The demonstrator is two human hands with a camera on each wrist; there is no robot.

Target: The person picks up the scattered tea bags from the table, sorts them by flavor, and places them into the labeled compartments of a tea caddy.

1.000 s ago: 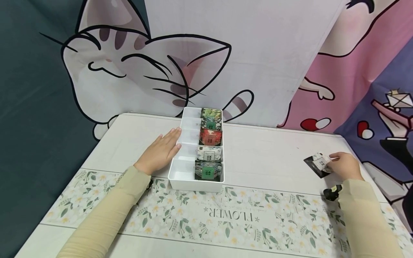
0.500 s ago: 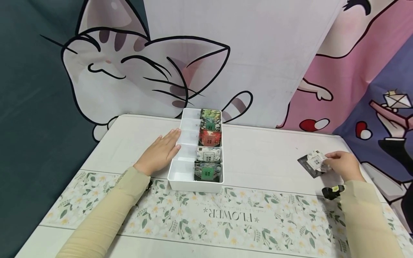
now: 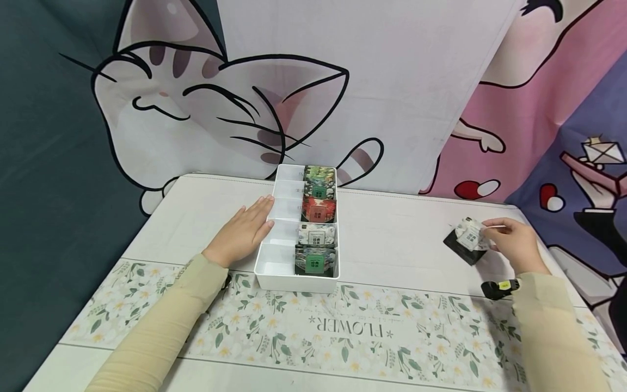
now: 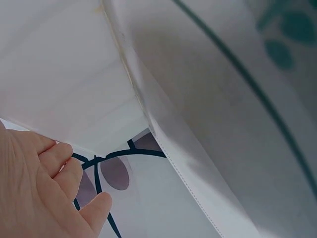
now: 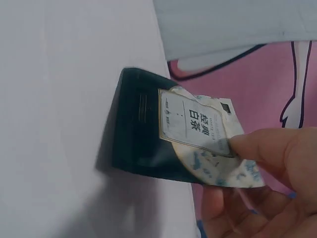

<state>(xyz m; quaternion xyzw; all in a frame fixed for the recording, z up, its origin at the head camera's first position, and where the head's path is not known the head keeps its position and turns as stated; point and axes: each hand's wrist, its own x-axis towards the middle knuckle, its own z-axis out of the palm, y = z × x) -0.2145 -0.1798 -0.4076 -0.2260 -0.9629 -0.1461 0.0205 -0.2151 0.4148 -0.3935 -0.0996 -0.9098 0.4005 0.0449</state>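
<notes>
My right hand (image 3: 516, 245) pinches a tea bag sachet (image 3: 471, 235) by one end, just above the table at the right. In the right wrist view the sachet (image 5: 143, 129) is dark green and white with a pale label, the thumb on its face and fingers behind. My left hand (image 3: 240, 231) touches the left side of a white divided box (image 3: 296, 283), its fingers extended. The left wrist view shows that hand (image 4: 44, 193) at the box's outer wall (image 4: 59, 84). Sachets stand in the right half of the box, among them a red one (image 3: 319, 210) and a white one (image 3: 317, 235).
The table (image 3: 392, 234) is white with a floral strip (image 3: 352, 337) across its front. Behind it hangs a cloth backdrop (image 3: 406, 81) with cartoon prints. A black wrist strap piece (image 3: 497, 289) sticks out beside the right wrist.
My right hand has moved left with the sachet, which is now lifted and tilted more. The left hand and the box have stayed in place.
</notes>
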